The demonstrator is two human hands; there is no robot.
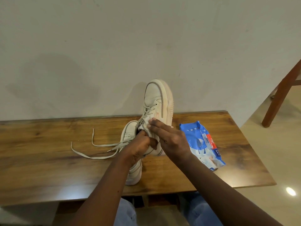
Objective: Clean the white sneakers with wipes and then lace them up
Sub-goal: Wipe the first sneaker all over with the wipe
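Note:
One white sneaker (156,101) is held up above the wooden table (48,152), toe pointing away and up. My left hand (141,147) grips it at the heel and collar. My right hand (167,137) lies with straight fingers against the shoe's side near the laces, pressing a white wipe (149,120) onto it. The second white sneaker (132,160) lies on the table under my left hand, partly hidden. Its loose laces (96,149) trail to the left over the wood.
A blue pack of wipes (205,144) lies on the table to the right of my hands. A plain wall stands right behind the table. A wooden chair leg (281,93) is at the far right on the tiled floor.

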